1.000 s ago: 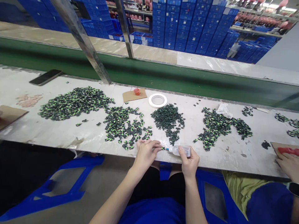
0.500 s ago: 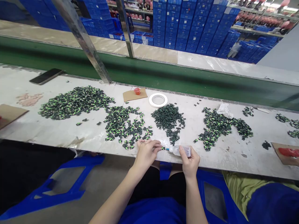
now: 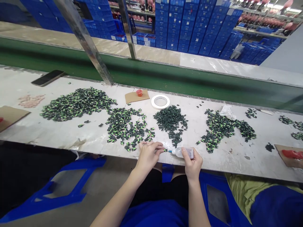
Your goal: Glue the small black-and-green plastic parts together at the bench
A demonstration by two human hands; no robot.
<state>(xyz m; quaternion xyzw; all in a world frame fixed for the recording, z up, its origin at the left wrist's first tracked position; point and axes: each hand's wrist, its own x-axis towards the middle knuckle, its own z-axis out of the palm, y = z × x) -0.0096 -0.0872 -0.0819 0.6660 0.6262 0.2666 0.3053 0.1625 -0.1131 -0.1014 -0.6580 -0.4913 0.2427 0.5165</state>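
My right hand (image 3: 193, 162) is closed round a small clear squeeze bottle (image 3: 180, 152) with a blue-green tip. The bottle lies nearly level, its tip pointing left. Between the fingertips of my left hand (image 3: 149, 154) is a small black-and-green piece (image 3: 165, 150), right at the bottle's tip; whether they touch I cannot tell. Just beyond my left hand spreads a loose pile of black-and-green pieces (image 3: 118, 123). Past the bottle lies a heap of small dark green rod-shaped pieces (image 3: 169, 118).
A white tape roll (image 3: 154, 102) and a cardboard piece (image 3: 132, 97) with a red-lidded cup (image 3: 139, 92) lie farther back. More black-and-green pieces (image 3: 217, 126) are at right, a large heap (image 3: 78, 104) at left. A phone (image 3: 48, 78) rests by the green barrier (image 3: 189, 83). People sit on both sides.
Both hands, the bottle and the small piece stay in practically the same place. Only a very slight shift of the view shows at the left.
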